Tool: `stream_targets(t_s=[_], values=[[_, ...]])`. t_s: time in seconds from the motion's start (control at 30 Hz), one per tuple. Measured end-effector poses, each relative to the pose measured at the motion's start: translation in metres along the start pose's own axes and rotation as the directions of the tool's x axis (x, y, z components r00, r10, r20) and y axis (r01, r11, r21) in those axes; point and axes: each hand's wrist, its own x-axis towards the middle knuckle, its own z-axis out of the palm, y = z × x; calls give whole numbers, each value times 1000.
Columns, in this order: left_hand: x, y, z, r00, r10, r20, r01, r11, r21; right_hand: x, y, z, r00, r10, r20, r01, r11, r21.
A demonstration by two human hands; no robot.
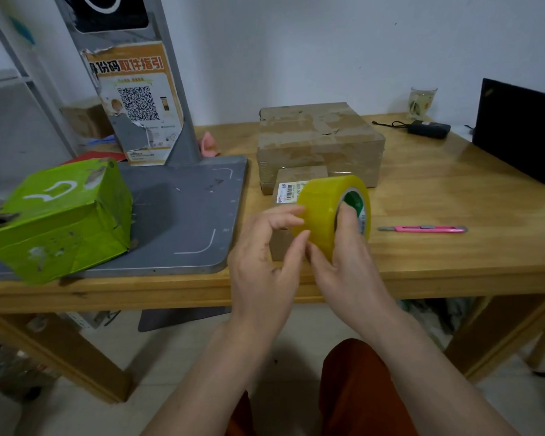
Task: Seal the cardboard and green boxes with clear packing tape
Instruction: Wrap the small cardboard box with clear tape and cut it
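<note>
Tape roll, glossy yellowish, gripped by right hand through the core, above the wooden table near its front edge. Left hand fingertips pinching at the roll's rim. Green box, creased, on grey plate; taped cardboard box behind; pink cutter apart at right.
</note>
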Motion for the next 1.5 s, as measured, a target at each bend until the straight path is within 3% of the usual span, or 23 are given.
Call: stream_targets(t_s=[0.17, 0.37, 0.53, 0.63, 0.77, 0.87, 1.0, 1.07, 1.2, 1.5], values=[[9, 3, -4, 999, -34, -37, 34, 999, 5, -2, -4, 0, 1000, 9, -22, -9, 1000, 26], [26, 15, -10, 932, -355, 65, 360, 927, -102, -3, -6, -8, 996, 85, 0, -85, 991, 105], [43, 18, -20, 882, -460, 102, 471, 867, -163, -10, -3, -6, 977, 124, 174, -159, 966, 202], [49, 18, -25, 883, -440, 167, 464, 872, -155, -12, 0, -1, 983, 103, 149, -133, 970, 204], [46, 16, -25, 898, -405, 171, 425, 899, -105, -13, -4, -1, 995, -13, 96, 19, 998, -59], [41, 14, -25, 922, -362, 135, 382, 909, -166, -15, -10, -3, 994, -63, 94, 81, 975, -206], [27, 22, -22, 934, -245, 260, 307, 922, -235, -4, -7, -11, 996, -46, 75, 69, 936, -345], [23, 27, -19, 931, -248, 270, 318, 912, -259, 0, -6, -16, 998, -5, 67, 27, 943, -333], [31, 22, -19, 911, -394, 126, 410, 821, -397, -1, -3, -17, 997, 58, 46, -43, 956, -289], [43, 21, -14, 932, -361, 40, 355, 883, -307, -3, -10, -21, 992, 123, 24, -122, 991, -64]])
